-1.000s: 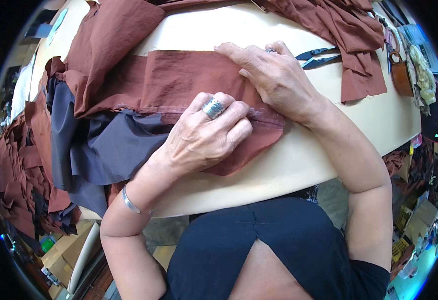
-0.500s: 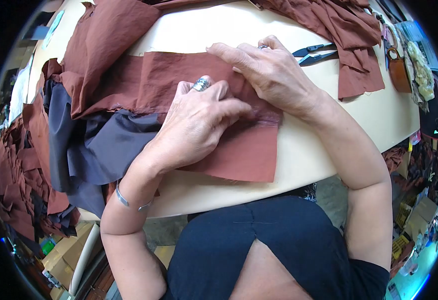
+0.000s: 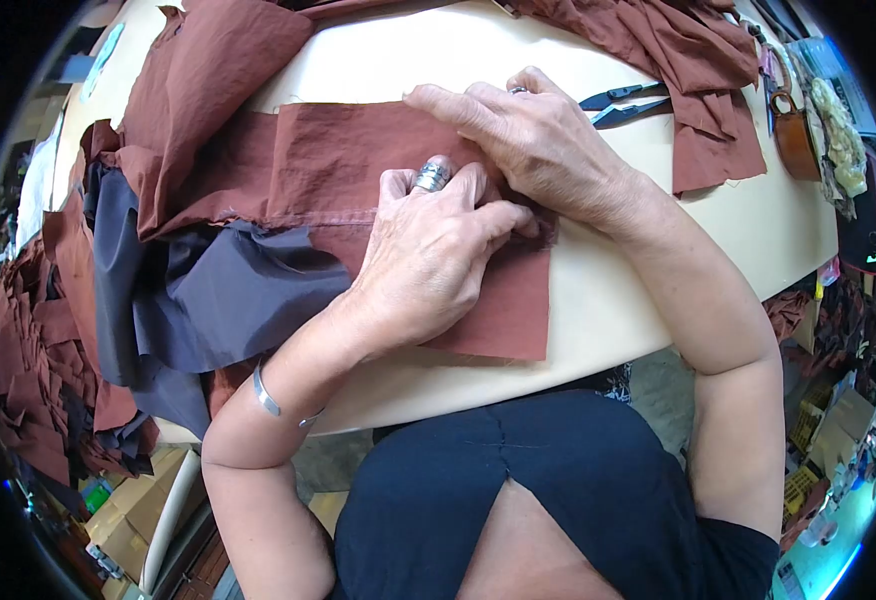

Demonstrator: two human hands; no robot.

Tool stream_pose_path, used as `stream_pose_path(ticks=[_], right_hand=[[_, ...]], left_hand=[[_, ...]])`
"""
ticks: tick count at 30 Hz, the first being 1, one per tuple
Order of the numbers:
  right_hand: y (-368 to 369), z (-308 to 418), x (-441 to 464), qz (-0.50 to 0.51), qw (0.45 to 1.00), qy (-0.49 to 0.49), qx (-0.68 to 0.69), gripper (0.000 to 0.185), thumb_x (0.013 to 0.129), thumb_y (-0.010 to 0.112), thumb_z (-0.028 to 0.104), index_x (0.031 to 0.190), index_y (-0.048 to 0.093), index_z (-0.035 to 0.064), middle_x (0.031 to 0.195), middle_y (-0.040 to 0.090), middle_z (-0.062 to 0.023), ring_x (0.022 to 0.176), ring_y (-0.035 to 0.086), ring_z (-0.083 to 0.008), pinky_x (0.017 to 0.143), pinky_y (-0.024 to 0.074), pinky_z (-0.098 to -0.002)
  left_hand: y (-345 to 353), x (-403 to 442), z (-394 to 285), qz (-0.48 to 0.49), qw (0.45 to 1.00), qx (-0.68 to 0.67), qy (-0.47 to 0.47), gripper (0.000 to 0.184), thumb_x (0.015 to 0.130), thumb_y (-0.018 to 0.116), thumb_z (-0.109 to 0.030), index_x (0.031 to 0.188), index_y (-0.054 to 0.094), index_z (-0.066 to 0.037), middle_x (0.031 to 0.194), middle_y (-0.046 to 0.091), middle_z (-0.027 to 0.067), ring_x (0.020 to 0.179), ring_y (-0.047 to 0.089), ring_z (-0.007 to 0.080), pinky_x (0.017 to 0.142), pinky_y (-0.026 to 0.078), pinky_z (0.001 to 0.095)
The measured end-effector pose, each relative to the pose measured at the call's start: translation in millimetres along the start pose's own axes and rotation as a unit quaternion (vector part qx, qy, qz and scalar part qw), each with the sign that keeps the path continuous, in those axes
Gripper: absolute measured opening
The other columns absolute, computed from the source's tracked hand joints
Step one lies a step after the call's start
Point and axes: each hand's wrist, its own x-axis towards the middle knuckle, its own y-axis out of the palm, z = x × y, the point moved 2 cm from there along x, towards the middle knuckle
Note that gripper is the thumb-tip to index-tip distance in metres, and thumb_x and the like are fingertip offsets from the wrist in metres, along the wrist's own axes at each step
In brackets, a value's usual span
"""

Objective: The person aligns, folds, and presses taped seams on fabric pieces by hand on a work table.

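Keeping the brown cloth (image 3: pixel 338 155) flat on the surface (image 3: pixel 698 262) along its seam (image 3: pixel 328 217) seems key. The right hand (image 3: pixel 540 150) rests loosely spread over it; the left hand (image 3: pixel 423 252) curls at the seam, any pinch hidden.

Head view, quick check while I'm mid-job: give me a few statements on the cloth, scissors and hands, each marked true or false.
1. The left hand is on the brown cloth. True.
2. The scissors lie on the table. True.
3. The right hand is holding the scissors. False: the right hand lies over the brown cloth, and the scissors are beyond it.
4. A bracelet is around the left forearm. True.
5. The dark grey cloth lies right of both hands. False: the dark grey cloth lies to their left.
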Motion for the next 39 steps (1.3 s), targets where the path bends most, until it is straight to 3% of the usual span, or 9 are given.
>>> stream_pose_path(ticks=[5,8,11,14,21,24,30,34,39], right_hand=[[4,-2,-1,-0.017,0.999,-0.026,-0.009,0.058,0.074,0.061,0.016,0.130,0.046,0.0120,0.079,0.055,-0.0026,0.069,0.055,-0.0181,0.071,0.0392,-0.0314],[3,-1,-1,-0.016,0.999,-0.025,-0.017,0.055,0.077,0.058,0.014,0.130,0.047,0.0120,0.078,0.054,-0.0024,0.068,0.054,-0.0179,0.071,0.0391,-0.0304],[1,-1,-1,0.003,0.999,-0.014,-0.038,0.050,0.080,0.055,0.016,0.130,0.047,0.0185,0.088,0.059,-0.0017,0.069,0.061,-0.0199,0.075,0.0440,-0.0317],[1,1,0,0.012,0.999,-0.013,-0.047,0.050,0.081,0.053,0.013,0.130,0.047,0.0181,0.088,0.059,-0.0018,0.068,0.061,-0.0187,0.074,0.0437,-0.0314],[3,0,-1,-0.021,0.998,-0.028,-0.044,0.050,0.080,0.051,0.007,0.130,0.048,0.0131,0.078,0.055,-0.0021,0.065,0.052,-0.0178,0.069,0.0408,-0.0291],[3,0,-1,-0.015,0.999,-0.024,-0.042,0.050,0.080,0.051,0.009,0.130,0.048,0.0148,0.082,0.057,-0.0020,0.066,0.055,-0.0179,0.071,0.0417,-0.0300],[-1,1,0,0.013,0.999,-0.017,-0.032,0.048,0.080,0.052,0.012,0.128,0.048,0.0161,0.090,0.060,-0.0022,0.068,0.061,-0.0190,0.073,0.0432,-0.0324],[-1,2,0,0.011,0.999,-0.023,-0.034,0.048,0.080,0.052,0.014,0.128,0.048,0.0143,0.091,0.059,-0.0027,0.070,0.061,-0.0188,0.073,0.0432,-0.0329],[-1,1,-1,0.012,0.999,-0.019,-0.039,0.049,0.079,0.052,0.012,0.128,0.048,0.0143,0.089,0.059,-0.0021,0.071,0.059,-0.0178,0.072,0.0431,-0.0317]], left_hand=[[4,-1,-1,0.020,0.998,0.045,0.037,0.036,0.081,0.052,-0.008,0.109,0.065,-0.026,0.089,0.049,0.0093,0.088,0.047,0.0282,0.073,0.033,0.0398],[-2,-4,-3,-0.016,0.996,0.077,0.050,0.035,0.078,0.054,-0.006,0.108,0.065,-0.019,0.090,0.051,0.0092,0.088,0.049,0.0273,0.075,0.038,0.0406],[-1,-15,12,-0.093,0.990,0.069,0.084,0.027,0.078,0.052,-0.008,0.103,0.062,-0.011,0.093,0.053,0.0071,0.089,0.053,0.0232,0.074,0.041,0.0366],[-7,-25,18,-0.101,0.985,0.070,0.122,0.022,0.077,0.054,-0.008,0.098,0.060,-0.006,0.094,0.054,0.0073,0.088,0.055,0.0221,0.074,0.044,0.0333],[-15,-22,18,-0.081,0.993,0.031,0.077,0.017,0.073,0.059,-0.001,0.090,0.058,-0.004,0.088,0.055,0.0093,0.081,0.054,0.0269,0.071,0.045,0.0379],[-17,-19,17,-0.056,0.994,0.068,0.068,0.014,0.075,0.057,-0.006,0.089,0.056,-0.006,0.085,0.054,0.0088,0.081,0.053,0.0256,0.069,0.044,0.0371],[-12,-18,13,-0.094,0.945,0.268,0.165,0.008,0.077,0.053,-0.016,0.084,0.053,-0.011,0.077,0.050,0.0048,0.078,0.052,0.0192,0.067,0.042,0.0306],[-17,-20,16,-0.108,0.944,0.267,0.162,0.010,0.077,0.054,-0.016,0.085,0.052,-0.011,0.071,0.049,0.0019,0.075,0.052,0.0179,0.065,0.041,0.0300],[-26,-34,-2,0.019,0.960,0.276,0.048,0.037,0.075,0.053,-0.009,0.111,0.054,-0.003,0.104,0.052,0.0099,0.103,0.050,0.0256,0.083,0.043,0.0368]])
